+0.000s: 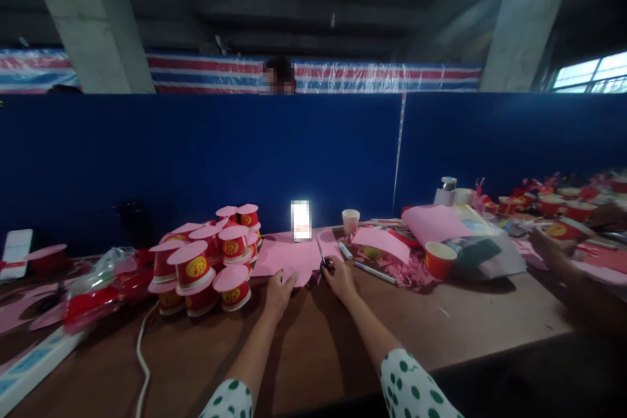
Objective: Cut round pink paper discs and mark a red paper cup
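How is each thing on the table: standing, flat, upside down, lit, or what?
Scissors, in the right hand; open or shut unclear
Pink paper, flat, held by the left hand
Cup pile, upside down, pink circles on top
White cup, upright
Red cup beside pink shreds, upright
Screen, lit
Long pen, lying down

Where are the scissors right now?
In the head view, the scissors are near the middle, in the right hand, at the pink paper.

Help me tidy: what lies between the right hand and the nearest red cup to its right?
A slim pen, then pink shreds; the head view shows both.
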The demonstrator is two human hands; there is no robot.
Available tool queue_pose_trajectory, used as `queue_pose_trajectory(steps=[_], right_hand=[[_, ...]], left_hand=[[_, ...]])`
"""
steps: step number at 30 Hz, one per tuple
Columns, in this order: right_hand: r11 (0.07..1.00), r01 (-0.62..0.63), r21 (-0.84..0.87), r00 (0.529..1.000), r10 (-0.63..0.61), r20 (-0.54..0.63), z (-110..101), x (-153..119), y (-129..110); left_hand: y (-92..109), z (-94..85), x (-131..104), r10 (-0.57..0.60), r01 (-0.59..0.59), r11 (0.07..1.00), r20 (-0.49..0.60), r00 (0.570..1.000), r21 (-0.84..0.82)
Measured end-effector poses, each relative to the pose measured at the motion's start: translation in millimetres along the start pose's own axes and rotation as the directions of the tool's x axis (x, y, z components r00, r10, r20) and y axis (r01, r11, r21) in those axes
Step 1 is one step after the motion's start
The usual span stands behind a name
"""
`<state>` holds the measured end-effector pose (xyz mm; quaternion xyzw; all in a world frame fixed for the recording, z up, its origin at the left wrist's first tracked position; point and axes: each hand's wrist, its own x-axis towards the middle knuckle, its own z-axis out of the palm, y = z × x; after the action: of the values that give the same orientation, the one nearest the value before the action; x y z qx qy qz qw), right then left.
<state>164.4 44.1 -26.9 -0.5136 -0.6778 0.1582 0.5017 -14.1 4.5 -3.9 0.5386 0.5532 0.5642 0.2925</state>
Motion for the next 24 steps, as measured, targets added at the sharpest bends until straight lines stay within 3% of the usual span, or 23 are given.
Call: queue_pose_trajectory(steps=[13, 24], right_hand=[[1.0, -0.005, 0.0, 1.0, 0.005, 0.019, -3, 0, -5], [0.998, -0.029, 0.05, 0.999, 0.027, 0.033, 0, 2, -1]], left_hand=[[-1, -1.0, -1, 0.039, -0.041, 0.998, 0.053, 0.998, 0.049], [-12, 1.0, 2, 0.02, -0.017, 0.998, 0.05, 0.999, -0.064]])
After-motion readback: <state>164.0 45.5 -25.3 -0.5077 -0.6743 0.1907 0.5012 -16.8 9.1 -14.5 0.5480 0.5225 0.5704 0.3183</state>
